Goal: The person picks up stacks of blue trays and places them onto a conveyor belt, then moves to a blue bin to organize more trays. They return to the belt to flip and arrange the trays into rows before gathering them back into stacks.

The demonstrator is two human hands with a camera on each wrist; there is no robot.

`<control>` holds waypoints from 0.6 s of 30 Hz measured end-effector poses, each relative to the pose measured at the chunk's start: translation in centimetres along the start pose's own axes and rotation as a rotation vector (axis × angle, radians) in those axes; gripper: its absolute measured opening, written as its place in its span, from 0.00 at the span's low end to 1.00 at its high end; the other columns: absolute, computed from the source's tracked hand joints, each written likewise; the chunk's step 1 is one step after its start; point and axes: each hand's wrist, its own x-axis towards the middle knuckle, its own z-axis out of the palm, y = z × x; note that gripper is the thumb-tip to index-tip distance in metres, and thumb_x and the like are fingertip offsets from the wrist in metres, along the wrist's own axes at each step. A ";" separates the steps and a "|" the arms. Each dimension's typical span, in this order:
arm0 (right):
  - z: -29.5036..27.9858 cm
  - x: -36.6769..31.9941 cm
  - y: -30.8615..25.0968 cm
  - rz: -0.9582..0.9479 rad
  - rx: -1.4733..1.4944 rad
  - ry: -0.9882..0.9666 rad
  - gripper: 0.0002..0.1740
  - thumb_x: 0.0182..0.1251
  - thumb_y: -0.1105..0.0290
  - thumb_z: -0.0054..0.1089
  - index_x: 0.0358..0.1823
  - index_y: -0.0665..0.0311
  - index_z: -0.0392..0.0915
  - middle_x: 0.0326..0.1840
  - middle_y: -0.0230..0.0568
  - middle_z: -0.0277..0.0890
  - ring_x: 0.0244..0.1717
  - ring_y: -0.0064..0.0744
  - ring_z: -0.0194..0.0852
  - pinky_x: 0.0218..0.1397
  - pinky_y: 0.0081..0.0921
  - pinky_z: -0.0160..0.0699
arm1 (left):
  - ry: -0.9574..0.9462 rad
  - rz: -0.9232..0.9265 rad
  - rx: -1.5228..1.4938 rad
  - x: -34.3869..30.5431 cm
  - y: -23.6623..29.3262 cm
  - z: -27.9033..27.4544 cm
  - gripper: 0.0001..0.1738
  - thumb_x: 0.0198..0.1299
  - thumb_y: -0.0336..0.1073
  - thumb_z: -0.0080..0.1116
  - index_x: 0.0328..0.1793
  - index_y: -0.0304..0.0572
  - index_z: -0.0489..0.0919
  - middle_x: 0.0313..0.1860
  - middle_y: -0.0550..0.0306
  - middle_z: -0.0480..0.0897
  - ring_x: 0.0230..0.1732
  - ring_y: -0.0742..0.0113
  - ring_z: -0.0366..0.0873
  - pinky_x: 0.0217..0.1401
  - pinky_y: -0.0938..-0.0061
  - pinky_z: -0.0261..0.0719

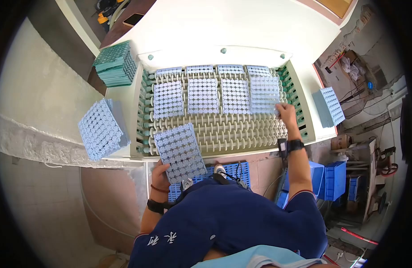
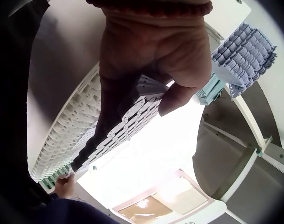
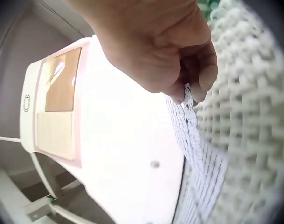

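My left hand (image 1: 160,176) grips the lower left edge of a pale blue grid panel stack (image 1: 180,152), held tilted over the near edge of the roller bed (image 1: 223,134). In the left wrist view the left hand (image 2: 156,51) has fingers under the panels (image 2: 128,123) and the thumb on their edge. My right hand (image 1: 286,112) pinches the near right corner of a panel (image 1: 265,94) at the right end of a row on the rollers. The right wrist view shows the right hand (image 3: 165,51) pinching that panel's corner (image 3: 188,100).
Panels (image 1: 168,99) lie in two rows across the rollers, the far row partly under the white cover (image 1: 232,27). Green panels (image 1: 114,64) and blue panels (image 1: 101,129) are stacked left, more blue ones (image 1: 329,107) right. Blue crates (image 1: 334,179) stand lower right.
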 end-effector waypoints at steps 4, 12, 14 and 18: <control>-1.0 2.2 2.1 -0.145 -0.524 0.115 0.17 0.53 0.58 0.65 0.33 0.67 0.82 0.25 0.48 0.79 0.26 0.43 0.78 0.33 0.35 0.76 | 0.076 0.035 0.090 -0.8 -0.7 -1.6 0.28 0.56 0.27 0.47 0.65 0.27 0.62 0.60 0.39 0.71 0.59 0.48 0.71 0.63 0.58 0.69; 9.5 -7.3 -9.6 -0.255 -0.050 -0.422 0.20 0.54 0.60 0.68 0.42 0.70 0.79 0.27 0.40 0.80 0.24 0.22 0.73 0.28 0.22 0.72 | 0.287 0.087 0.244 -2.5 -0.8 -2.0 0.22 0.58 0.27 0.54 0.60 0.30 0.68 0.55 0.47 0.76 0.53 0.58 0.76 0.56 0.66 0.75; 12.8 -11.7 -12.9 -0.108 0.191 -0.826 0.16 0.58 0.65 0.65 0.42 0.71 0.79 0.27 0.38 0.80 0.24 0.21 0.76 0.25 0.18 0.75 | 0.302 0.098 0.233 -2.5 -0.8 -1.7 0.22 0.58 0.27 0.55 0.59 0.30 0.69 0.54 0.48 0.77 0.52 0.59 0.77 0.56 0.66 0.75; 16.7 -16.4 -14.7 0.034 0.424 -1.221 0.11 0.62 0.69 0.61 0.32 0.73 0.78 0.21 0.37 0.77 0.19 0.21 0.76 0.21 0.17 0.75 | 0.303 0.090 0.221 -2.6 -0.2 -1.8 0.21 0.58 0.29 0.56 0.58 0.30 0.71 0.52 0.49 0.78 0.51 0.60 0.77 0.55 0.66 0.76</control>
